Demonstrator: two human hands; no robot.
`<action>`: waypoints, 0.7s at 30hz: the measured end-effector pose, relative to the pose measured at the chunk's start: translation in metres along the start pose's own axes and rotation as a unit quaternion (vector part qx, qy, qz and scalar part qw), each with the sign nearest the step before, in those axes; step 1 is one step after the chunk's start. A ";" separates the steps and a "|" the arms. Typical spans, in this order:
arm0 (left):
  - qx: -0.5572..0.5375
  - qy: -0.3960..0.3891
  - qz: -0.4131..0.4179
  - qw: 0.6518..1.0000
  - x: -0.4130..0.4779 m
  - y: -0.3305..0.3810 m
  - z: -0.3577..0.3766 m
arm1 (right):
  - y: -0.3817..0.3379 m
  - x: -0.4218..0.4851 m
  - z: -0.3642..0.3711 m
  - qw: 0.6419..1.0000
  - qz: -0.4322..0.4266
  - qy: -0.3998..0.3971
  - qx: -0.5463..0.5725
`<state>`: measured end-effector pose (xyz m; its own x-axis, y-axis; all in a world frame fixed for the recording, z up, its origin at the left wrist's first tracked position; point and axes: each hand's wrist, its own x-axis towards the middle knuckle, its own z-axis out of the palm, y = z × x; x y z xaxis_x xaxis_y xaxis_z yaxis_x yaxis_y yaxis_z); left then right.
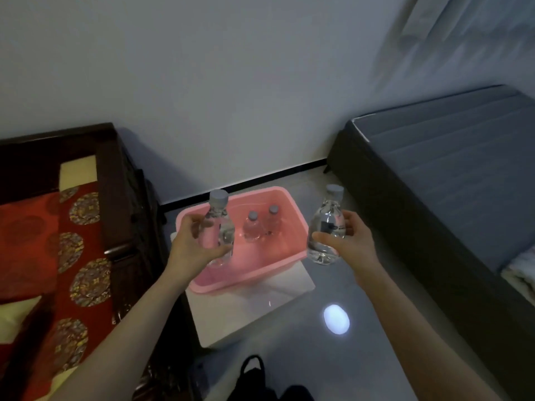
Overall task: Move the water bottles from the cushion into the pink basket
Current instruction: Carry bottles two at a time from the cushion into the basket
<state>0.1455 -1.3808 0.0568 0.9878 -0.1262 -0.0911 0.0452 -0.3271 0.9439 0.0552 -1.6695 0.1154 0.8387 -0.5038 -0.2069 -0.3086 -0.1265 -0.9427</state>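
Bottles (220, 227) (upright) sit in each hand's grip above basket (278, 257).

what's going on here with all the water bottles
A person is loading water bottles into a pink basket that sits on a white stand on the floor. The left hand holds one bottle upright over the basket's left side, and the right hand holds another bottle just outside its right edge. Two capped bottles already stand inside the basket.
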 end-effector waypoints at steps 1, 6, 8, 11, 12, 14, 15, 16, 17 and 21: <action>0.005 -0.001 -0.006 1.000 0.005 -0.002 0.003 | 0.000 0.011 0.003 1.000 0.003 -0.005 -0.004; 0.002 0.014 -0.043 0.999 0.033 0.000 0.017 | 0.008 0.074 0.025 0.998 0.023 -0.057 -0.027; -0.008 0.036 -0.066 0.997 0.041 -0.010 0.025 | 0.018 0.098 0.039 0.995 0.033 -0.088 -0.039; -0.009 0.059 -0.106 0.993 0.050 -0.028 0.034 | 0.039 0.126 0.063 0.987 0.050 -0.142 -0.054; -0.014 0.059 -0.118 0.991 0.055 -0.035 0.038 | 0.050 0.134 0.071 0.985 0.051 -0.154 -0.061; -0.024 0.055 -0.128 0.990 0.066 -0.049 0.050 | 0.071 0.148 0.091 0.982 0.051 -0.164 -0.080; -0.026 0.055 -0.133 0.989 0.071 -0.057 0.058 | 0.083 0.154 0.101 0.981 0.058 -0.162 -0.087; -0.027 0.057 -0.139 0.988 0.076 -0.064 0.066 | 0.093 0.157 0.109 0.981 0.066 -0.159 -0.092; -0.026 0.058 -0.150 0.987 0.081 -0.075 0.074 | 0.106 0.161 0.119 0.980 0.077 -0.153 -0.102; -0.001 0.064 -0.170 0.983 0.106 -0.119 0.103 | 0.148 0.175 0.148 0.973 0.106 -0.120 -0.164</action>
<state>0.2299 -1.4515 -0.0982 0.9261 0.1087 -0.3614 0.3765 -0.3288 0.8661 0.2228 -1.6500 -0.0992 0.8092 -0.3400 -0.4792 -0.5795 -0.3275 -0.7463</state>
